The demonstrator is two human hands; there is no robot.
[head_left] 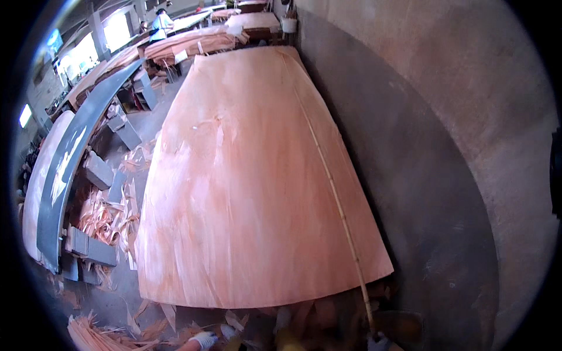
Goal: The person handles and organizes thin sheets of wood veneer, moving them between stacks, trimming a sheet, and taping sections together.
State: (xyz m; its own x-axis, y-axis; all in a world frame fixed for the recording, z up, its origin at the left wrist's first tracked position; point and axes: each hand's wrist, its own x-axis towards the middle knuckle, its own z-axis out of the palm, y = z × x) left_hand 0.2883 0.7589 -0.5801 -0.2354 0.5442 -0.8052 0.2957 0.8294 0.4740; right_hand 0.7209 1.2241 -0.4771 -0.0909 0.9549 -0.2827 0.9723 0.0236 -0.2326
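A large pinkish wood veneer sheet [252, 175] lies before me, wider at the near end than at the far one. Along its right side runs a long thin bamboo pole [331, 178], its near end reaching past the sheet's front edge. My right hand [379, 341], in a pale glove, is closed around that near end at the bottom of the view. Left of it, my left hand [204, 340], in a white glove, hangs low near veneer scraps on the floor. Its fingers are too small and unclear to read.
A plain wall [410, 175] rises close along the right. At left, a long dark glossy panel [82, 137] rests near grey blocks [98, 169] and shredded veneer [99, 216]. Loose strips [93, 334] lie at front left. Farther back stand veneer stacks [193, 44] and a person [160, 26].
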